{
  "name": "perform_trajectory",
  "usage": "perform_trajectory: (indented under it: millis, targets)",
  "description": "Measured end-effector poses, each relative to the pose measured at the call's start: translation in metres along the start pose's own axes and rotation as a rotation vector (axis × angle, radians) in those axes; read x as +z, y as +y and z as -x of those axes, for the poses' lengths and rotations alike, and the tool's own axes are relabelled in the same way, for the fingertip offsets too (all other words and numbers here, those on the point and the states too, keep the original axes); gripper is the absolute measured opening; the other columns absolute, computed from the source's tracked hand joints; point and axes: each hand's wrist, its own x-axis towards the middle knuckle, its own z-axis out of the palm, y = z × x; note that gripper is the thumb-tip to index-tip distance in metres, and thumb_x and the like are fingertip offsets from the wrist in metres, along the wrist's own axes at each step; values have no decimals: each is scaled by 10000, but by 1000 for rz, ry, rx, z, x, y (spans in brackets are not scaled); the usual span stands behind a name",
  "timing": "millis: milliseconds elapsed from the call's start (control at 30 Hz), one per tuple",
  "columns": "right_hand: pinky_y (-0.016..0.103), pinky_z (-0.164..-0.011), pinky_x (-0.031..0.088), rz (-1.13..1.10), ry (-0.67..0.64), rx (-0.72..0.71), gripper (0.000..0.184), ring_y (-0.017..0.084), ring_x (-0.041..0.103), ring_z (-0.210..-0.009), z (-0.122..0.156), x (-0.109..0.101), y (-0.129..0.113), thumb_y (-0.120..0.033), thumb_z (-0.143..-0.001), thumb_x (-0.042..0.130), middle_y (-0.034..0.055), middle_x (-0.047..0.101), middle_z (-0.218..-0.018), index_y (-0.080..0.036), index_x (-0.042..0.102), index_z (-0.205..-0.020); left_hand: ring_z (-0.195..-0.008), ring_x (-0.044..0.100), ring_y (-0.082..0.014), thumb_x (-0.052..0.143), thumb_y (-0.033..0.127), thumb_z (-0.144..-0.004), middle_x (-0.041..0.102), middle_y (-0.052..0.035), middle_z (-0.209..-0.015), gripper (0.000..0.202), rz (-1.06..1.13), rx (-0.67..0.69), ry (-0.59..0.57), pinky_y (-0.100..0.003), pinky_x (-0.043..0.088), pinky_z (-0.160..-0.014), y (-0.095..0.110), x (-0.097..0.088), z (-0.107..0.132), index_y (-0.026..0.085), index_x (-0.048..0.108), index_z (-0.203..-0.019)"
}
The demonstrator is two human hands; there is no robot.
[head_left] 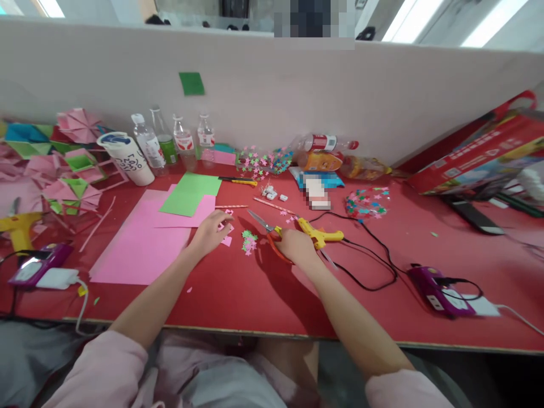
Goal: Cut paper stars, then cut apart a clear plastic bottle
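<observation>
Along a red tabletop (263, 306), our two hands are well apart from each other. Far right of the large pink sheet (136, 255) leans a red printed box (484, 150), its white lettering too small for us to read. A green sheet (190, 194) overlaps the pink sheet's far right corner. Beyond it stand a white cup (127, 161), its dark script unclear to us, and four bottles (184, 139), some labelled red and white, one green, brands illegible. Well right of the sheet lies a yellow glue gun (323, 234). Just right of it, our left hand (211, 231) extends palm down, fingers curled over pink paper bits (227, 241); we cannot tell whether it pinches one. Farther right, our right hand (296, 247) is wrapped around the orange-handled scissors (259, 220), their slim metal blades pointing away and leftward. Between sheet and right hand lie green and pink stars (249, 243).
</observation>
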Motion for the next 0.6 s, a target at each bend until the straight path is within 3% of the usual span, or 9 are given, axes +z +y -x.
perform_trajectory:
  millis: [167, 367, 500, 600]
  targets:
    - [334, -756, 475, 58, -41, -2, 441, 302, 689, -964, -6, 0, 0, -467, -919, 436, 202, 720, -1000, -119, 685, -1026, -835, 604, -160, 477, 232, -844, 676, -51, -946, 200, 17, 36, -220, -303, 477, -765, 29, -4, 8, 188, 649, -938]
    - [339, -764, 472, 83, -70, -41, 439, 305, 692, -966, -16, -2, 0, -475, -917, 429, 186, 726, -972, -137, 681, -1040, -888, 619, -204, 441, 214, -845, 698, -76, -982, 251, -164, 63, -491, -341, 469, -800, 30, -15, 7, 183, 664, -955]
    - [337, -706, 468, 88, -100, -49, 433, 312, 702, -913, -20, -6, 1, -452, -922, 421, 187, 729, -942, -122, 679, -1033, -860, 612, -175, 443, 227, -851, 689, -66, -974, 226, -92, 65, -465, -319, 468, -793, 22, -29, -11, 185, 648, -936]
    - [317, -693, 458, 47, -125, -76, 373, 290, 702, -901, -25, -10, 4, -416, -904, 461, 179, 729, -965, -139, 687, -1008, -859, 615, -154, 505, 244, -824, 686, -58, -982, 191, 85, 14, -296, -291, 472, -763, 9, -37, -37, 191, 627, -960]
